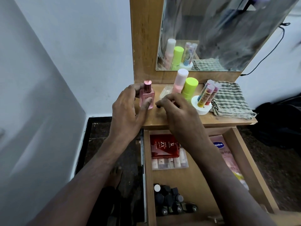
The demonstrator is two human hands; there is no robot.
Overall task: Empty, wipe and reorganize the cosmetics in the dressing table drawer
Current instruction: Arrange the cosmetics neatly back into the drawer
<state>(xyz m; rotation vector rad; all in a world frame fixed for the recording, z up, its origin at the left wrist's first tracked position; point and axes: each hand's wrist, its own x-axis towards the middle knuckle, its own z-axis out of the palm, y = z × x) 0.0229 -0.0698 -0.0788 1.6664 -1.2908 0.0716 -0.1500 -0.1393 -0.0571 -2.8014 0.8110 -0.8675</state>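
The wooden drawer (192,180) stands pulled out below the dressing table top (216,119). In it lie a red perfume box (164,145), a clear case of small vials (169,163), a pink Vaseline pouch (228,159) and several dark small bottles (171,201). My left hand (128,110) is wrapped around an upright pink perfume bottle (147,97) standing on the table top. Beside it, my right hand (177,115) pinches a small item with a black tip (158,106); what that item is stays hidden by my fingers.
On the table top stand a pink-and-white bottle (180,80), a lime-capped bottle (189,88), a clear flat case (166,92), a white holder with coloured tubes (205,100) and a folded checked cloth (229,100). A mirror (219,33) rises behind. White wall at left; dark floor below.
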